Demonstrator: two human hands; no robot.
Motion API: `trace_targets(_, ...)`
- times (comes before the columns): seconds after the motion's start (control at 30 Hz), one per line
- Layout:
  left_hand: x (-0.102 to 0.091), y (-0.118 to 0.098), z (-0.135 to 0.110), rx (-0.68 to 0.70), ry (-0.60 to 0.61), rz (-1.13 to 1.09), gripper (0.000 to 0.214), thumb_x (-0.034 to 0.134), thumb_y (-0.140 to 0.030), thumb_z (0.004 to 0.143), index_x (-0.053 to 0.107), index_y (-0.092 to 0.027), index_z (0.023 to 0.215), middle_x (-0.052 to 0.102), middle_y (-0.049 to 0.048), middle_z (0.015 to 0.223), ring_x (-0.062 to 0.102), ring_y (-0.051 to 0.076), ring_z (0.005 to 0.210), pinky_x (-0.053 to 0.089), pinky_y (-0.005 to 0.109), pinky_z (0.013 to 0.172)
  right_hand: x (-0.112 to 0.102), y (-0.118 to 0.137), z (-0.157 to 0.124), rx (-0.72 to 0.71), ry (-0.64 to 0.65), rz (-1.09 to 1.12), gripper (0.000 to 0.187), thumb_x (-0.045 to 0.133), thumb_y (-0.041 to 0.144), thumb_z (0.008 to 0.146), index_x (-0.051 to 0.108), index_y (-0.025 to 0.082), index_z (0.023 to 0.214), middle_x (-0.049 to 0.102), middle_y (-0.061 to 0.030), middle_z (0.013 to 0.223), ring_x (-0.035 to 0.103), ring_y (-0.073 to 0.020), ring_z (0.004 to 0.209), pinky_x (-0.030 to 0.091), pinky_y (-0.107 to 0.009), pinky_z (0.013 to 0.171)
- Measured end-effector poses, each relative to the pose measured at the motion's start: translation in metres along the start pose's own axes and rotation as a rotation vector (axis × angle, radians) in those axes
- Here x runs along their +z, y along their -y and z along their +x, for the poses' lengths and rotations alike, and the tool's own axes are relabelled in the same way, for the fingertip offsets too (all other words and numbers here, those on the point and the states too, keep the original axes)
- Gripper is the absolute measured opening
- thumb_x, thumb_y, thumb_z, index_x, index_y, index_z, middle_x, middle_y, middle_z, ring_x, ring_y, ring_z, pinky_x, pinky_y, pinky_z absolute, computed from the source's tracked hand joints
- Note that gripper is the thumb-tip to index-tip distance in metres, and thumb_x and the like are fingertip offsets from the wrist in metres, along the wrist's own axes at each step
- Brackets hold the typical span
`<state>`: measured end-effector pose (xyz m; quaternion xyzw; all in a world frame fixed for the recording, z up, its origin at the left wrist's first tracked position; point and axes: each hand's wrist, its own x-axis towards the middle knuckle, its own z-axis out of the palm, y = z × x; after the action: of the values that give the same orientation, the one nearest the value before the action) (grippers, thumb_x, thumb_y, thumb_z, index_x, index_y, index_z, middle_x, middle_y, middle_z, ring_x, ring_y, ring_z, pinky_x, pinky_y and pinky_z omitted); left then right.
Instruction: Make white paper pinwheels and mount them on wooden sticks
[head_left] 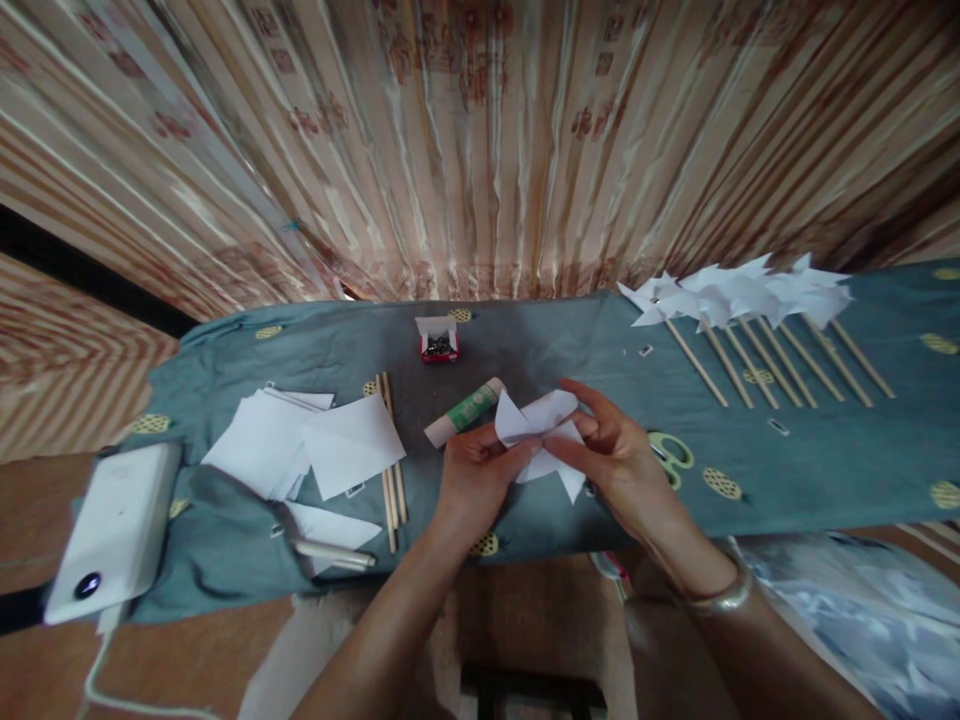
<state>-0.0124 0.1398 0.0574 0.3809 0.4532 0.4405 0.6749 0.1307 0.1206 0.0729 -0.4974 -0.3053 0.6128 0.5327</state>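
Between my two hands is a white paper pinwheel [555, 408] with folded, pointed blades, held above the front part of the cloth. My left hand [480, 475] pinches its left side near the middle. With thumb and fingers closed on the paper, my right hand [619, 455] grips the other side. A green and white glue stick [466, 411] lies just behind my left hand. Green-handled scissors [673, 455] lie to the right, partly hidden by my right hand. Behind the glue stick stands a small open red box [439, 342] of dark metal pins or tacks.
Loose white paper squares [262, 440] and several wooden sticks [394, 465] lie on the left. Several paper pinwheels on sticks [750, 295] line the back right. A white power bank [120, 530] with a cable sits at the left edge. Curtains [480, 150] hang behind the green cloth [840, 470].
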Motion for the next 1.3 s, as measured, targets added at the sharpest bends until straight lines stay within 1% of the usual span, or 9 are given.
trace_targets(0.13,0.0007,-0.0015,0.0015,0.0,0.004,-0.027,0.025,0.083,-0.03,0.06,0.079,-0.017,0.081,0.075,0.003,0.071,0.066,0.017,0.067,0.052,0.027,0.065,0.0005,-0.0001,0.0001,-0.002,-0.016,0.009,0.064,0.082,0.025,0.061,0.053,0.03,0.118,0.075,0.0055,0.085,0.068,-0.0153,0.067,0.054,-0.028,0.062)
trace_targets(0.3,-0.0001,-0.0007,0.0029,-0.007,0.008,-0.023,0.026,0.084,-0.03,0.06,0.079,-0.016,0.08,0.075,0.0042,0.072,0.066,0.018,0.067,0.052,0.028,0.065,0.0006,-0.0007,0.0006,-0.005,-0.016,0.033,0.064,0.082,0.023,0.061,0.053,0.03,0.118,0.074,0.0067,0.08,0.067,-0.0143,0.064,0.053,-0.027,0.061)
trace_targets(0.43,-0.0011,0.0014,0.0042,0.002,-0.001,-0.005,0.025,0.082,-0.03,0.061,0.079,-0.016,0.082,0.076,0.004,0.075,0.065,0.016,0.064,0.05,0.026,0.062,0.0,-0.0025,0.0022,-0.002,-0.025,0.049,0.064,0.083,0.022,0.06,0.054,0.029,0.117,0.074,0.0055,0.083,0.068,-0.015,0.068,0.053,-0.028,0.064)
trace_targets(0.63,-0.0006,0.0018,0.0066,0.011,-0.003,-0.004,0.022,0.08,-0.027,0.062,0.079,-0.018,0.082,0.076,0.0031,0.075,0.064,0.015,0.063,0.049,0.025,0.061,-0.0029,-0.0053,0.0046,-0.004,-0.036,0.042,0.063,0.083,0.023,0.062,0.056,0.03,0.118,0.075,0.0043,0.085,0.068,-0.0165,0.07,0.054,-0.031,0.069)
trace_targets(0.8,0.0004,0.0013,0.0078,0.032,-0.002,0.009,0.02,0.079,-0.027,0.064,0.079,-0.018,0.081,0.076,0.0028,0.075,0.063,0.014,0.063,0.049,0.025,0.061,-0.0024,-0.005,0.0055,-0.009,-0.041,0.056,0.06,0.083,0.023,0.062,0.057,0.028,0.115,0.074,0.005,0.082,0.067,-0.015,0.068,0.053,-0.029,0.066)
trace_targets(1.0,0.0015,0.0032,0.01,0.036,-0.024,0.047,0.017,0.078,-0.026,0.063,0.079,-0.016,0.077,0.074,0.0023,0.07,0.06,0.013,0.06,0.045,0.023,0.057,-0.0034,-0.0055,0.0061,-0.02,-0.052,0.054,0.06,0.084,0.023,0.061,0.057,0.026,0.115,0.07,0.0071,0.072,0.065,-0.0136,0.066,0.051,-0.026,0.064)
trace_targets(1.13,0.0017,0.0042,0.0102,0.05,-0.018,0.084,0.017,0.077,-0.028,0.064,0.079,-0.016,0.076,0.072,0.0023,0.069,0.058,0.013,0.06,0.044,0.023,0.058,-0.0041,-0.0052,0.0059,-0.023,-0.051,0.045,0.06,0.084,0.024,0.061,0.058,0.026,0.114,0.072,0.0057,0.076,0.065,-0.0143,0.066,0.052,-0.028,0.064)
trace_targets(1.3,-0.0003,0.0071,0.0101,0.071,-0.025,0.154,0.015,0.076,-0.03,0.066,0.077,-0.016,0.07,0.067,0.0003,0.062,0.054,0.012,0.058,0.041,0.023,0.056,-0.004,-0.0047,0.0059,-0.022,-0.063,0.055,0.059,0.084,0.022,0.061,0.058,0.025,0.113,0.072,0.0062,0.074,0.064,-0.0132,0.063,0.051,-0.026,0.061)
